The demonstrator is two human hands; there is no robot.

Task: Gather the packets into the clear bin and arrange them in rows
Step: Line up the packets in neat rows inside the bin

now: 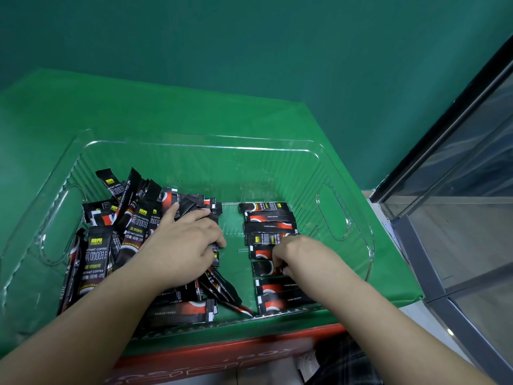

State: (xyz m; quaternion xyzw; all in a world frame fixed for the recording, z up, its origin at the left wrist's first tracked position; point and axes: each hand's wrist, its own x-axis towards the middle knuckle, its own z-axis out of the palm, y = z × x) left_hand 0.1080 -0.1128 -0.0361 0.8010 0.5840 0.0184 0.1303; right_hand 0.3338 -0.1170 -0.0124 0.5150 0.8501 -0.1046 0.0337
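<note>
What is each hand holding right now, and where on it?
Left hand grips a packet from the pile, around its middle. Right hand pinches a row packet at its right end.

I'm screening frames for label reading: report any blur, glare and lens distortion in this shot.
Head view: wide-angle bending curves the clear ribbed plastic bin rim and the green table's edges; thin white glare streaks run along the bin's far rim; print on the loose black coffee packets at left reads sharply; the red cardboard box at bottom is smeared; lighting is even, with soft shadows under both hands.
</note>
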